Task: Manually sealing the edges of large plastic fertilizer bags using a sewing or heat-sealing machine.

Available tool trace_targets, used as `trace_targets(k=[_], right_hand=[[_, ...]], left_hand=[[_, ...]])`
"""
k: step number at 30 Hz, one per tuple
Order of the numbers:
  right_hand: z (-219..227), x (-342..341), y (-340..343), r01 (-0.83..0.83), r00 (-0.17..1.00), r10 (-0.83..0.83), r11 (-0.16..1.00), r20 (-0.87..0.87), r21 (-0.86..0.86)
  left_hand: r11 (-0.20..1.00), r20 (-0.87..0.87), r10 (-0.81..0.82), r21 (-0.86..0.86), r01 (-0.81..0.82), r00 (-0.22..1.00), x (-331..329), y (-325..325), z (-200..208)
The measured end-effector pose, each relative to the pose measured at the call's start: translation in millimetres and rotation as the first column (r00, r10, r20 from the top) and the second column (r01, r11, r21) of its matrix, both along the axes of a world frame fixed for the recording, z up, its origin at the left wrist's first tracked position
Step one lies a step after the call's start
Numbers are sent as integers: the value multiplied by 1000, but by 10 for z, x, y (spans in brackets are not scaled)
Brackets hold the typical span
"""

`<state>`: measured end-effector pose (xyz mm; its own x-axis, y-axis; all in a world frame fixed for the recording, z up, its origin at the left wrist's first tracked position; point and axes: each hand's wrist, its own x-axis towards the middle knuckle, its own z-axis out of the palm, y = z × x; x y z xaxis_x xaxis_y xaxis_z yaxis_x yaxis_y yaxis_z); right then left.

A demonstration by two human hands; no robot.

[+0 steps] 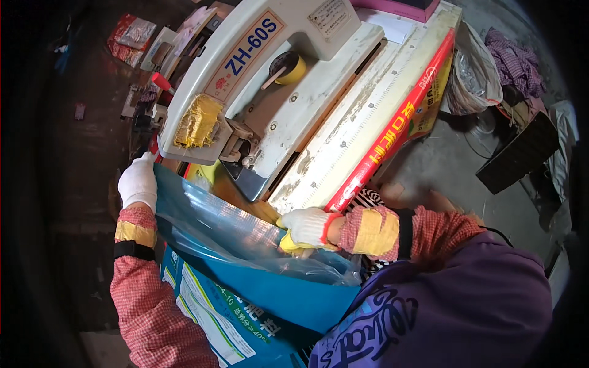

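A teal-blue printed sack [288, 297] with a clear plastic liner [264, 257] hangs in front of me, its mouth toward the machine. My left hand [136, 182], in a white glove, is closed on the sack's upper left corner. My right hand [310, 228], in a white glove with a yellow palm, has its fingers curled at the sack's mouth near the liner; part of its grip is hidden. Just beyond the sack stands a large pale sewing machine [270, 37] with yellow tape on its head. The presser area [242, 147] sits above the sack's far edge.
A worn white worktable [343, 141] with a red printed edge strip runs back right. On the machine bed stands a yellow pot [297, 69] with a stick in it. A white bag [472, 80], checked cloth [512, 61] and dark box [518, 153] lie right. Clutter [162, 49] fills the far left.
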<state>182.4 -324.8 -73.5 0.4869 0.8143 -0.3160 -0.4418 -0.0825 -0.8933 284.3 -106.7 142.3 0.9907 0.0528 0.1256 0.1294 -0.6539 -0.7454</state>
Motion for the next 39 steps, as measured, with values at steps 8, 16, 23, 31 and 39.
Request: trace_targets(k=[8, 16, 23, 31, 39], right_hand=[[424, -175, 112, 91, 624, 76, 981, 778, -169], [371, -469, -133, 29, 843, 17, 997, 537, -78], [-474, -690, -984, 353, 929, -348, 935, 124, -20], [-61, -682, -967, 512, 859, -510, 854, 45, -88], [532, -331, -922, 206, 965, -259, 686, 31, -698]], left_hand=[[930, -152, 249, -237, -280, 957, 552, 854, 181], [907, 241, 24, -414, 80, 970, 286, 413, -1784], [842, 165, -419, -296, 450, 893, 141, 407, -1943], [444, 487, -555, -513, 735, 675, 394, 823, -2200], [591, 252, -629, -460, 663, 735, 118, 419, -1905]])
